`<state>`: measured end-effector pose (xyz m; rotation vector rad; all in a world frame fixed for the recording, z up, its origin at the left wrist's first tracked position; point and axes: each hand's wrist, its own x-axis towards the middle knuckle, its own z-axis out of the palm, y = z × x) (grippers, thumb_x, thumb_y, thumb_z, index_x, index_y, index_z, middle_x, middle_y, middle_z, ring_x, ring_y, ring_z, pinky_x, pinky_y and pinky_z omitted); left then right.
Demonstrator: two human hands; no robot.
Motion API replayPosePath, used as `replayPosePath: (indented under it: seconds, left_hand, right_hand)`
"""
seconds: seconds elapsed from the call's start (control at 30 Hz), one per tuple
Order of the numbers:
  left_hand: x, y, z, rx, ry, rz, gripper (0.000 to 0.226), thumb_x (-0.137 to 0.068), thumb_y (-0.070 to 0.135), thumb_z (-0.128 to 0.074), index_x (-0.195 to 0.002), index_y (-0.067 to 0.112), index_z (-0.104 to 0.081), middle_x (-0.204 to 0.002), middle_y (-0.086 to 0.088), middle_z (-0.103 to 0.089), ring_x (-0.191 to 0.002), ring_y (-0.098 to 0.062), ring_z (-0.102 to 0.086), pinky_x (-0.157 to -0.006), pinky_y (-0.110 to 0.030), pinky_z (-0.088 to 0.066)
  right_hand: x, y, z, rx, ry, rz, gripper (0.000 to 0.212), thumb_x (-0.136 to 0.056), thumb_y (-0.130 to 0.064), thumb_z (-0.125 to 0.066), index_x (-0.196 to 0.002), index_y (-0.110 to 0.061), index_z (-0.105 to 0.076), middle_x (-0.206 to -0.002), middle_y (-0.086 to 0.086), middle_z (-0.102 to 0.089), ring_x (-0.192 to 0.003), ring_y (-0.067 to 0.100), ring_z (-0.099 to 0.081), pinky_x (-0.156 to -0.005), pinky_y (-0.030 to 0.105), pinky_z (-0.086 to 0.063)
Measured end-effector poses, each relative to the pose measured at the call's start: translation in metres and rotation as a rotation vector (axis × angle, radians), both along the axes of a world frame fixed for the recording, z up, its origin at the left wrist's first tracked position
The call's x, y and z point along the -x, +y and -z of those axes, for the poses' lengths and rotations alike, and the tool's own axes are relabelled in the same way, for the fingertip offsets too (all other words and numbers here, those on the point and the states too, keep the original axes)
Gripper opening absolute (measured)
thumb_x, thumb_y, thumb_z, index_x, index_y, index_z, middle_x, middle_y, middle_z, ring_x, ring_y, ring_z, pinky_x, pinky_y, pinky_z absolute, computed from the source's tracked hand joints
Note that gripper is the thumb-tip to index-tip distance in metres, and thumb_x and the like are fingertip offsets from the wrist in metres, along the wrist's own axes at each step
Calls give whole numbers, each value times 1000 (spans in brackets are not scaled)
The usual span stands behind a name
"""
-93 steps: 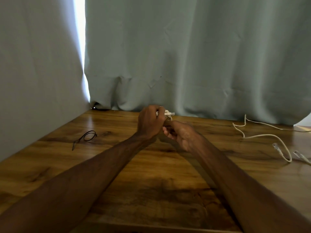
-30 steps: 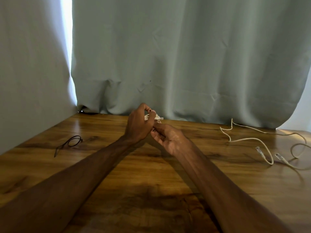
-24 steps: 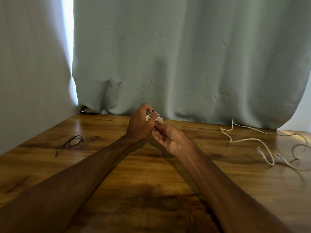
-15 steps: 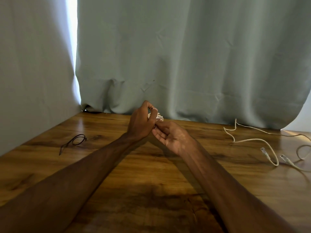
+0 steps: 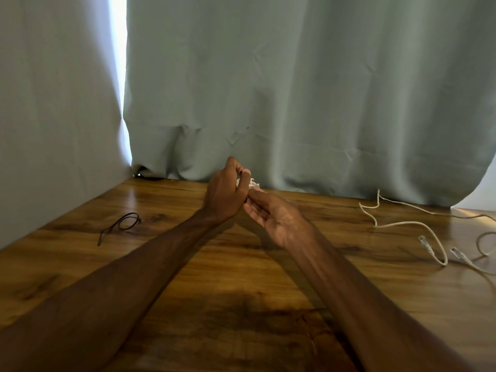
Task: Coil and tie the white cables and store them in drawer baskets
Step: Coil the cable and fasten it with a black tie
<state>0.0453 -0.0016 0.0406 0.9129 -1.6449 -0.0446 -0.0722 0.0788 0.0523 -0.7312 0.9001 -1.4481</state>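
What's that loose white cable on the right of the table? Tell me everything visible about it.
The loose white cable is thin and plastic-looking. It lies uncoiled on the wooden table at the right, snaking from near the curtain hem in slack bends and one loop. Two clear-looking plugs lie near its front bend. Only the table touches it; one cable or two, I cannot tell.
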Motion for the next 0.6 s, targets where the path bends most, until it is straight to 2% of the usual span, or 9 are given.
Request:
replayPosePath:
  seconds: [0.17, 0.33, 0.47, 0.6]
  left_hand:
    - [-1, 0, -2, 6, -30, -10, 27, -97, 38, -46, -96, 12, -52, -74, 1, -64, -69, -25, -64, -64, -45, -52]
    - [0, -2, -2, 16, -54, -3, 27, -97, 39, -46, -96, 12, -52, -72, 1, -64, -66, -25, -65, -62, -44, -53]
    - [1, -1, 0, 29, -62, 19, 27, -97, 37, -48, -96, 11, -54, -67, 9, -57, -62, -20, -61, -59, -40, -49]
    - [0, -3, 2, -15, -55, 76, 27, -97, 40, -51, -97, 13, -54, -68, 0, -66, -61, -18, -64, -62, -43, -52]
  right_hand:
    - [-1, 3, 0, 3, -28, 11, 12, -88, 2, -74, -100, 1, -73, -89, 12, -77, -75, 18, -75, -72, 30, -64]
    - [-1, 1, 1, -7, -48, 18, 5, -88, 2, -74, -93, 1, -72, -82, 11, -76, -71, 16, -74, -70, 29, -64]
    - [0, 0, 1, -23, -47, 14, 6, -88, 2, -74, -94, 0, -72, -81, 10, -75, -70, 15, -73, -64, 26, -63]
    - [4, -5, 2, -28, -39, 10, 9, -88, 2, -74, -95, 0, -71, -79, 9, -76, -65, 14, -74, -63, 25, -62]
